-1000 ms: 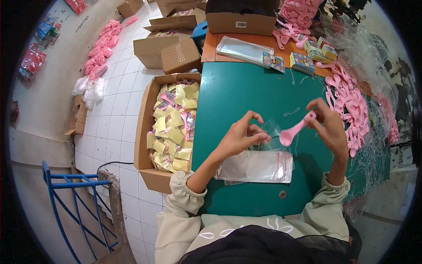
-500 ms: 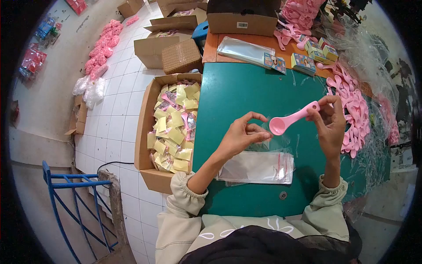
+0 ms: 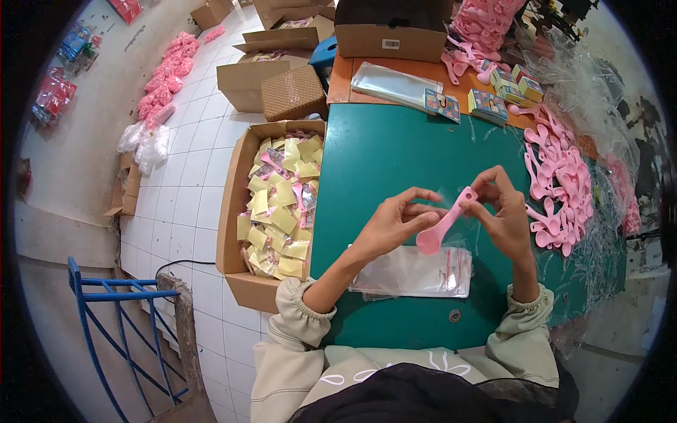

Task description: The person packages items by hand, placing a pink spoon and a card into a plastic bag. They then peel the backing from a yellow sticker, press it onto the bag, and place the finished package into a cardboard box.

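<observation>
My right hand (image 3: 504, 215) pinches a pink spoon (image 3: 441, 229) by the holed end of its handle, with the bowl hanging down to the left. Facing it, my left hand (image 3: 395, 224) has its fingers bent together on a thin clear plastic bag (image 3: 444, 199), of which only a faint sheen shows between the hands. Below them, a stack of clear bags (image 3: 412, 271) lies on the green table top (image 3: 381, 151). Many loose pink spoons (image 3: 560, 176) are heaped to the right of my right hand.
An open carton (image 3: 229, 204) with yellow cards and packed spoons stands left of the table. On the orange surface (image 3: 340, 84) behind are long clear sleeves (image 3: 391, 83), card stacks (image 3: 486, 106) and a dark box (image 3: 388, 39). Crumpled plastic (image 3: 589, 92) lies at right; a blue metal frame (image 3: 120, 296) stands lower left.
My right hand has moved down and left with the spoon, whose bowl now hangs lower and nearer my left hand. My left hand has shifted slightly, its fingers drawn closer together.
</observation>
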Demonstrator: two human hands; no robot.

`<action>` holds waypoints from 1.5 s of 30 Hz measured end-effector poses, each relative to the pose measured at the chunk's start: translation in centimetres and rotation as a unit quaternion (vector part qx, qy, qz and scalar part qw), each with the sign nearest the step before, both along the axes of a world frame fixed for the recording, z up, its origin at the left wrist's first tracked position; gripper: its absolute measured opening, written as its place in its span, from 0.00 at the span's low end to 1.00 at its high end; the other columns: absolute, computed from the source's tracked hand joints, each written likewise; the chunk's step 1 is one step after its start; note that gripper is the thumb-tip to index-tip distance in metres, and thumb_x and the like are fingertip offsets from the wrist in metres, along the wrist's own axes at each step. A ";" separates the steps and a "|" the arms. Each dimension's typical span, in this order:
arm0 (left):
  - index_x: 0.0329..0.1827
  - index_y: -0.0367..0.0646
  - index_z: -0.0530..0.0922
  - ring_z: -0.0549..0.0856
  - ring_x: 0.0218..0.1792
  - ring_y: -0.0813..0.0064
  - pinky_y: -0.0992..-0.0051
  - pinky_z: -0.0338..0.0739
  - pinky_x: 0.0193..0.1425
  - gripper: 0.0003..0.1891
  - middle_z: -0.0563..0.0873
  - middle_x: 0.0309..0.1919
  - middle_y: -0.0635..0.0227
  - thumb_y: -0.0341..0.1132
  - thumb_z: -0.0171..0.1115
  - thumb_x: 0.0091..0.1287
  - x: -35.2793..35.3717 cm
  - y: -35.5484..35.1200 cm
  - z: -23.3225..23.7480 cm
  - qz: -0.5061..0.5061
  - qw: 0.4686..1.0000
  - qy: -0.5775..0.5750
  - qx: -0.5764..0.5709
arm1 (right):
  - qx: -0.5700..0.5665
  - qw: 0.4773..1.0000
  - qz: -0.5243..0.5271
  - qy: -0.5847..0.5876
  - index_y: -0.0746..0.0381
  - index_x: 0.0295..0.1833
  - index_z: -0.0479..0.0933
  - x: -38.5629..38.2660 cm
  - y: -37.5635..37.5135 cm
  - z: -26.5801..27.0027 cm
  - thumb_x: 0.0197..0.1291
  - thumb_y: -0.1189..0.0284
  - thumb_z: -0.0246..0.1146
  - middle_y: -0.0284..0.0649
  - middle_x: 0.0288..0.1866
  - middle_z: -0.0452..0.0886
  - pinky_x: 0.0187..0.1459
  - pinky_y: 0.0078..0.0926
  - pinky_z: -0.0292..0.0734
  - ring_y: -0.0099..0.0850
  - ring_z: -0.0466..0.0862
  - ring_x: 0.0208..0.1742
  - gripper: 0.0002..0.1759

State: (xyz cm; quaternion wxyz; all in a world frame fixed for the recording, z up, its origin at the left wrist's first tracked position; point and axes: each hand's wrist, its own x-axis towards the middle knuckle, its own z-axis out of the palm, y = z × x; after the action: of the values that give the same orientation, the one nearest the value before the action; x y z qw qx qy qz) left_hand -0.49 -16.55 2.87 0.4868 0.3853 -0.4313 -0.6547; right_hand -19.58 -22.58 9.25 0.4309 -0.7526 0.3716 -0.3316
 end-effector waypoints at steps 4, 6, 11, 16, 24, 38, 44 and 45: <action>0.51 0.36 0.77 0.79 0.36 0.83 0.80 0.74 0.43 0.17 0.83 0.37 0.67 0.42 0.51 0.72 1.0 -0.4 -1.5 -0.076 0.990 -0.117 -0.020 | -0.081 0.995 -0.047 -0.032 0.66 0.40 0.68 0.0 0.3 0.0 0.56 0.79 0.65 0.39 0.31 0.80 0.32 0.16 0.76 0.21 0.81 0.31 0.12; 0.46 0.36 0.81 0.76 0.29 0.85 0.82 0.71 0.34 0.18 0.82 0.29 0.72 0.43 0.50 0.72 0.9 0.0 -1.2 -0.066 0.994 -0.077 -0.031 | -0.070 0.995 -0.045 -0.058 0.66 0.42 0.70 0.0 0.6 -0.2 0.59 0.72 0.64 0.40 0.34 0.81 0.34 0.19 0.76 0.24 0.82 0.33 0.12; 0.51 0.34 0.78 0.80 0.37 0.83 0.81 0.75 0.43 0.20 0.85 0.38 0.66 0.43 0.47 0.74 2.0 0.4 1.3 -0.046 0.996 -0.040 -0.061 | -0.200 0.963 0.177 0.037 0.64 0.45 0.75 1.7 -0.8 1.2 0.62 0.44 0.52 0.40 0.49 0.79 0.49 0.29 0.74 0.33 0.79 0.49 0.31; 0.48 0.36 0.81 0.82 0.39 0.82 0.84 0.75 0.43 0.17 0.85 0.39 0.66 0.40 0.48 0.73 3.3 0.9 3.0 0.033 0.995 0.038 -0.083 | -0.085 0.951 0.293 0.041 0.62 0.46 0.77 3.8 -10.2 2.1 0.69 0.60 0.50 0.46 0.57 0.74 0.52 0.31 0.71 0.39 0.76 0.53 0.18; 0.48 0.34 0.80 0.82 0.45 0.79 0.80 0.77 0.49 0.16 0.85 0.44 0.64 0.38 0.51 0.72 5.7 2.1 3.4 0.048 0.982 -0.050 -0.176 | -0.438 0.785 0.187 0.397 0.59 0.43 0.77 6.2 -24.0 -5.6 0.50 0.77 0.60 0.41 0.57 0.72 0.57 0.38 0.68 0.42 0.71 0.59 0.12; 0.45 0.34 0.80 0.83 0.39 0.79 0.78 0.78 0.45 0.17 0.85 0.38 0.64 0.40 0.49 0.73 5.2 0.9 3.4 0.059 0.991 -0.053 -0.112 | -0.114 0.991 0.020 -0.067 0.63 0.44 0.71 2.9 -1.9 5.2 0.58 0.81 0.61 0.40 0.35 0.82 0.30 0.20 0.78 0.22 0.83 0.38 0.09; 0.41 0.36 0.82 0.79 0.30 0.85 0.82 0.75 0.37 0.13 0.84 0.27 0.67 0.37 0.54 0.70 5.3 1.0 3.1 0.038 0.977 -0.177 -0.110 | -0.253 0.955 0.101 0.114 0.64 0.41 0.73 2.6 -0.7 6.7 0.53 0.82 0.64 0.40 0.34 0.81 0.30 0.23 0.78 0.28 0.83 0.34 0.10; 0.42 0.36 0.81 0.79 0.29 0.84 0.81 0.75 0.36 0.13 0.84 0.27 0.66 0.37 0.54 0.70 5.2 1.2 3.4 0.025 0.973 -0.200 -0.113 | -0.249 0.953 0.119 0.124 0.64 0.41 0.73 2.6 -0.6 6.7 0.51 0.82 0.64 0.40 0.34 0.80 0.31 0.24 0.77 0.29 0.83 0.34 0.11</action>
State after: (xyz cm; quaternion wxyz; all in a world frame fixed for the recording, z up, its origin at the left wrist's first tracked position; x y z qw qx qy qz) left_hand 4.70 -15.39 6.26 0.4469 0.4618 -0.5814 -0.4990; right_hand -16.96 -23.23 15.98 0.2164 -0.9100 0.2351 -0.2642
